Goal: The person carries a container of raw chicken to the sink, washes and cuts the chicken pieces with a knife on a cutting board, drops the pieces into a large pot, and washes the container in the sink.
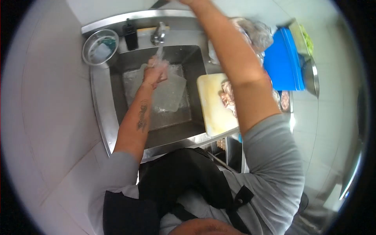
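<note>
My left hand [156,73] is in the sink [168,123], under the water running from the faucet [159,34]. Its fingers look curled together, and water and blur hide whatever may be in them. Below it, a translucent flat sheet [174,92] lies on the sink's bottom. My right arm reaches up and across to the top edge, where only a bit of my right hand [187,1] shows and the fingers are cut off. Near it is a dark, blade-like thing [159,4]; whether I hold it is unclear. Raw meat [227,97] rests on a white cutting board [209,105], partly behind my right arm.
Left of the faucet stand a metal bowl [87,53] with a sponge-like item and a black bottle [131,36]. To the right are plastic bags [256,33], a blue lidded container [282,58], a tub with greens [305,39] and another metal bowl [312,78].
</note>
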`<state>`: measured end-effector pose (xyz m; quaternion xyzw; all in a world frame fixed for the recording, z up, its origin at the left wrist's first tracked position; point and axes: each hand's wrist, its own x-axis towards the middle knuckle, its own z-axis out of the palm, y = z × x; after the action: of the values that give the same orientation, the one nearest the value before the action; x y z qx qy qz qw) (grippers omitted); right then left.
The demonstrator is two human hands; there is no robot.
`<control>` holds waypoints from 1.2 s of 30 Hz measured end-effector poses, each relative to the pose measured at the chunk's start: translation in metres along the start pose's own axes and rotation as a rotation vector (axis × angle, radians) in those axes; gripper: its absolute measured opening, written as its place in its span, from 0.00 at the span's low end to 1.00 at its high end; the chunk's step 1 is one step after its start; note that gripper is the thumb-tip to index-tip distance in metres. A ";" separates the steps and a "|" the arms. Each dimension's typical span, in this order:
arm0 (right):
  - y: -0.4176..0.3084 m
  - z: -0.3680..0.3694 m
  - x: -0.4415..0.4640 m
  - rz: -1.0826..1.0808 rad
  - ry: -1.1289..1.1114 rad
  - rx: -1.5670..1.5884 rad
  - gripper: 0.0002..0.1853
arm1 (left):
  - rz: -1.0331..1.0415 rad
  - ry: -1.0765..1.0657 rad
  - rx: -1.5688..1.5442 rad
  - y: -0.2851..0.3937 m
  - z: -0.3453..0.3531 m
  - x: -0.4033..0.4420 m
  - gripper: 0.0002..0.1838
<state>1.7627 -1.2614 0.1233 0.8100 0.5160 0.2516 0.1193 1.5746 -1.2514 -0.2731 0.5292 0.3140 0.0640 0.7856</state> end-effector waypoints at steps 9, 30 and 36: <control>-0.095 0.100 -0.423 0.544 -0.101 0.464 0.27 | -0.127 -0.198 -0.184 0.015 -0.008 0.000 0.25; -0.102 0.113 -0.411 0.342 0.026 1.217 0.22 | -0.261 -0.464 -0.397 -0.008 0.118 -0.133 0.17; -0.029 0.139 -0.502 0.687 -0.241 0.411 0.15 | -0.080 0.072 -0.198 0.025 0.034 -0.067 0.13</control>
<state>1.6433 -1.6889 -0.1503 0.9657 0.2374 0.0721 -0.0762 1.5467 -1.2963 -0.2145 0.4333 0.3550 0.0823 0.8243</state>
